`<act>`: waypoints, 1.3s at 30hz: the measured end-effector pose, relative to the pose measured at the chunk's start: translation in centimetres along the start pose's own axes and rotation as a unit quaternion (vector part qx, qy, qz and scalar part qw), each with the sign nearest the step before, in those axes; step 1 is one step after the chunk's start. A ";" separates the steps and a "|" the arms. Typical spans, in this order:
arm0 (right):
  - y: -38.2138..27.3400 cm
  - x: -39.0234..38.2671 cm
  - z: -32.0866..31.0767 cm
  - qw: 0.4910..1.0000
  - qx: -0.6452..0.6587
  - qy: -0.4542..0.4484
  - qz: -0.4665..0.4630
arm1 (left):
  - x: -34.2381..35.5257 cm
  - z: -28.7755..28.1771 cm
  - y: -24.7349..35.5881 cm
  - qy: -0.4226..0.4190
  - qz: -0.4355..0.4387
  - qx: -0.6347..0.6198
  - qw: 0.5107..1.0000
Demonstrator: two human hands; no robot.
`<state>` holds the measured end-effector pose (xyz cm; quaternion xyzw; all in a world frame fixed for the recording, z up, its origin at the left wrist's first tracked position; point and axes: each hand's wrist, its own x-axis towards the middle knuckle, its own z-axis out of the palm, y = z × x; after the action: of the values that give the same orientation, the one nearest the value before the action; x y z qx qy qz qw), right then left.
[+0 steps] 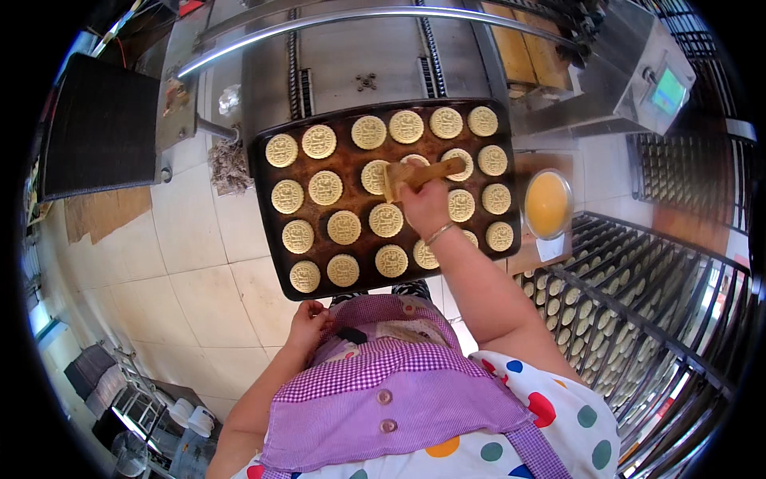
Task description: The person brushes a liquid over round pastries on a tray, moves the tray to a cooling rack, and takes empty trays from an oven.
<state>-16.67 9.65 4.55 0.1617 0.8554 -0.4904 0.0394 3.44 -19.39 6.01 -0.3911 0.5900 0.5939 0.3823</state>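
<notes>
A dark baking tray (319, 219) carries rows of round, pale pastries with a pressed pattern, such as the pastry (343, 227) near its middle. Over the tray, my right hand (425, 206) grips a wooden-handled pastry brush (435, 171). The brush's bristles are at a pastry (374, 177) in the second row and hide part of it; my hand and forearm cover parts of other pastries. Just off the tray's near edge, beside my apron, my left hand (309, 326) has its fingers curled together. Whether anything is between those fingers does not show.
To the tray's right stands a clear bowl of orange-yellow liquid (548, 203). A rack (630, 295) of pastry-filled trays is at the lower right. Beyond the tray lies a metal conveyor machine (363, 60), with a lit control screen (669, 92) at the far right.
</notes>
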 end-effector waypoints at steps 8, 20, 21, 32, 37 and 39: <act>8.0 6.6 -17.2 0.968 -0.147 0.202 0.037 | 0.2 3.4 -1.7 -0.018 -0.021 0.052 0.998; 12.2 4.8 -22.2 0.983 0.057 0.139 0.110 | -0.4 14.1 0.1 -0.019 -0.020 0.071 0.997; 11.7 3.8 -24.4 0.939 0.270 0.197 0.082 | -0.4 14.4 -0.6 -0.017 -0.029 0.077 0.997; 35.6 -1.7 -34.1 0.899 -0.286 0.259 0.204 | 0.2 17.4 0.3 -0.065 -0.012 0.202 0.977; 29.7 -0.8 -30.6 0.890 0.212 0.315 0.252 | -0.8 17.7 1.2 -0.049 -0.010 0.195 0.980; 27.8 -1.4 -30.5 0.859 0.295 0.338 0.245 | -0.7 17.3 1.0 -0.056 -0.008 0.197 0.979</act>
<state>-3.77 48.24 -2.42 0.5264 0.5643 -0.6091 -0.1828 2.55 -2.10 7.02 -0.2790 0.6698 0.4841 0.4890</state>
